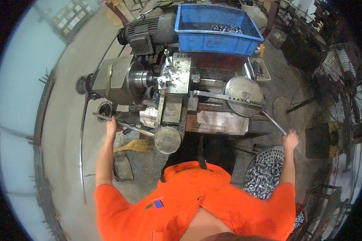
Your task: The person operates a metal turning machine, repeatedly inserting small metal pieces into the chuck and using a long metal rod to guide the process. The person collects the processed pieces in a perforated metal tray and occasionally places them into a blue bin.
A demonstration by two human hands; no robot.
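Observation:
A small lathe-like machine stands in front of me, with a bright round chuck (141, 78) on its spindle. Facing the chuck is a metal tool slide (179, 76) with dark bits scattered over it. My left hand (113, 125) is closed round a long lever (138, 129) that runs to a small round disc (167, 140). On the right, my right hand (290, 140) grips the end of a metal handle rod (274, 121). That rod leads up to a large round plate (244, 95), crossed by a flat bar with holes (225, 97).
Behind the machine sits a blue bin (219, 42) with small metal parts, beside a dark motor (149, 32). By my right arm is a perforated bowl (271, 152) heaped with metal parts (263, 176). A caged fan (338, 84) stands far right; a straw broom (133, 146) lies at left.

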